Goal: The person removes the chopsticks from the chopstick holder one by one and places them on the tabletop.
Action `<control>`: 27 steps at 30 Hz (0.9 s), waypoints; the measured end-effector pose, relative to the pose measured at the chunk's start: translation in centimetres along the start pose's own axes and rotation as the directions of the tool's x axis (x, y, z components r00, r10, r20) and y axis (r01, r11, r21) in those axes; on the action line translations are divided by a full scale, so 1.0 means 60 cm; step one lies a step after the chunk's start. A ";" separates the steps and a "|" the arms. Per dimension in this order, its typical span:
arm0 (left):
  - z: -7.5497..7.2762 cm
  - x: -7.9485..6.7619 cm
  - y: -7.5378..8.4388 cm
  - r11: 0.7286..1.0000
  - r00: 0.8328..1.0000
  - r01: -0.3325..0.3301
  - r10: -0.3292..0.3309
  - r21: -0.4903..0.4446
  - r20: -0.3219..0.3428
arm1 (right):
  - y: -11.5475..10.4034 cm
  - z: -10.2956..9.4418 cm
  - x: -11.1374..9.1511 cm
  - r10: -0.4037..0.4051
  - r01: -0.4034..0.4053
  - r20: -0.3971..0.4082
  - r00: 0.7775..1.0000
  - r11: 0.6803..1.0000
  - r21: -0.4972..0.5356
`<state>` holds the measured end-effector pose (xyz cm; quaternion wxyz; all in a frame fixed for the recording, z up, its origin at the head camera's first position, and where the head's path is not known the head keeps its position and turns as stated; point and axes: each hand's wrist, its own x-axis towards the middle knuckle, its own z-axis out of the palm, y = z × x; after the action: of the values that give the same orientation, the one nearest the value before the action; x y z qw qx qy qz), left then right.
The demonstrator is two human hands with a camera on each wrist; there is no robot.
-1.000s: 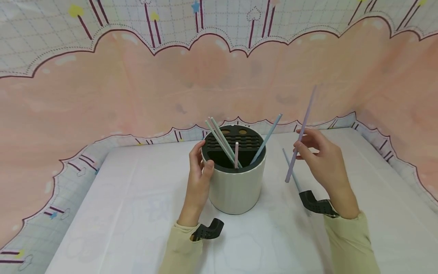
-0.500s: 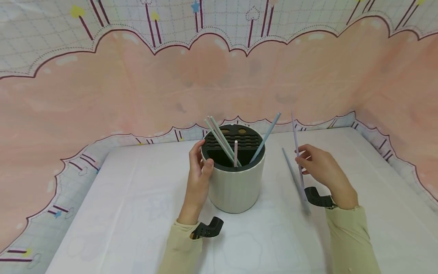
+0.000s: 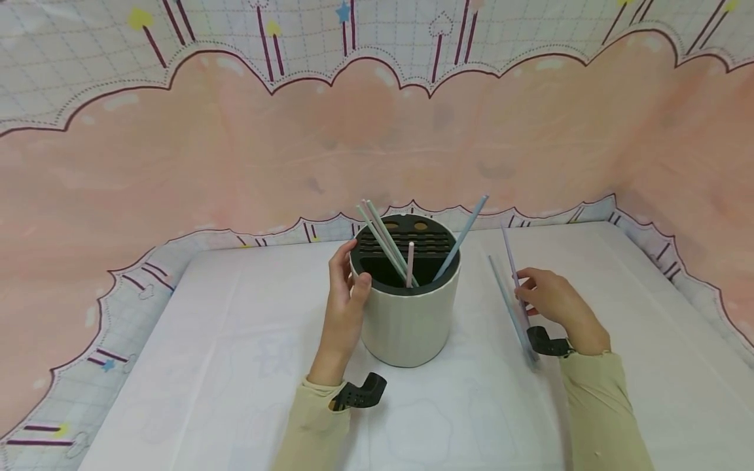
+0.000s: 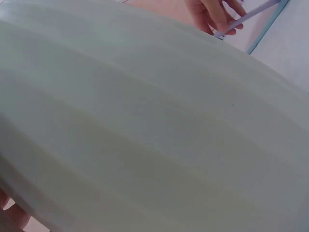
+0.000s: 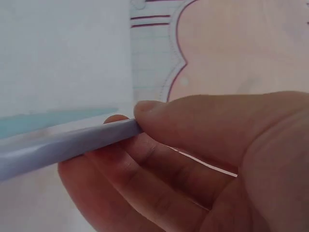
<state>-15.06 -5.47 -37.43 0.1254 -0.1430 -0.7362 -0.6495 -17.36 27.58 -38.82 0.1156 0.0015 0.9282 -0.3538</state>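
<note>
A tabletop screened off by printed cloth, like a small recording booth

A peach cloth (image 3: 265, 157) with a scalloped outline hangs behind and on both sides of a white table (image 3: 253, 340), hiding the room beyond; its pale checked border (image 3: 218, 29), with yellow dots (image 3: 140, 18), a blue star (image 3: 343, 11) and dark red stripes (image 3: 264, 42), looks like household curtain fabric. The black wrist cameras (image 3: 360, 392) point to recording. Whether the surrounding building is a home, office or workshop cannot be told.
</note>
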 end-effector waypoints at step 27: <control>-0.001 -0.002 0.001 1.000 1.000 -0.004 0.004 0.017 -0.004 | 0.025 0.017 0.012 0.097 -0.093 0.061 0.993 0.993 -0.071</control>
<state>-14.96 -5.51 -37.43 0.1292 -0.1421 -0.7413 -0.6431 -17.68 27.97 -40.70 0.1622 0.0303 0.9344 -0.3158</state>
